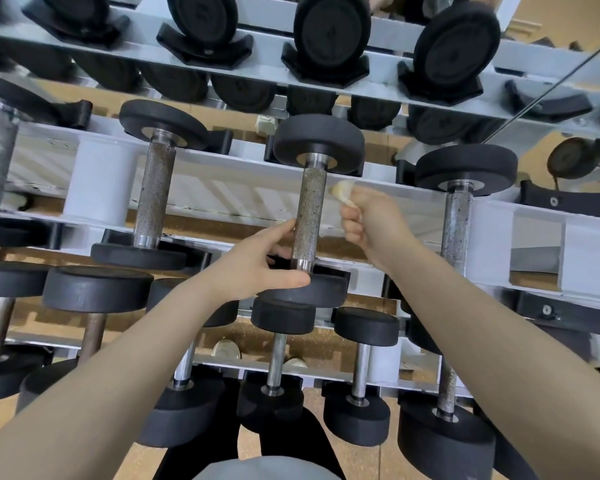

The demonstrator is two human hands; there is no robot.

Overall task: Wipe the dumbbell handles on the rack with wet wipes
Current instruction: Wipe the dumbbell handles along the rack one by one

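On the middle shelf of the rack (222, 169), the left hand (257, 261) curls around the lower end of a dumbbell handle (309, 216), thumb on the weight below. Just right of that handle, the right hand (368, 220) is fisted around a crumpled wipe (343, 192).

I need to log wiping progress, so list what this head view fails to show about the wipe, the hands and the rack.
1. Wet wipe: mostly balled inside the right hand; its dirtiness cannot be judged.
2. Left hand: fingertips pass behind the knurled handle, so the grip is only partly seen.
3. That handle's far side: faces away from the camera.
4. Rack: cut off by every frame edge.
5. Weight markings on the top-row dumbbell ends: too dark to read.
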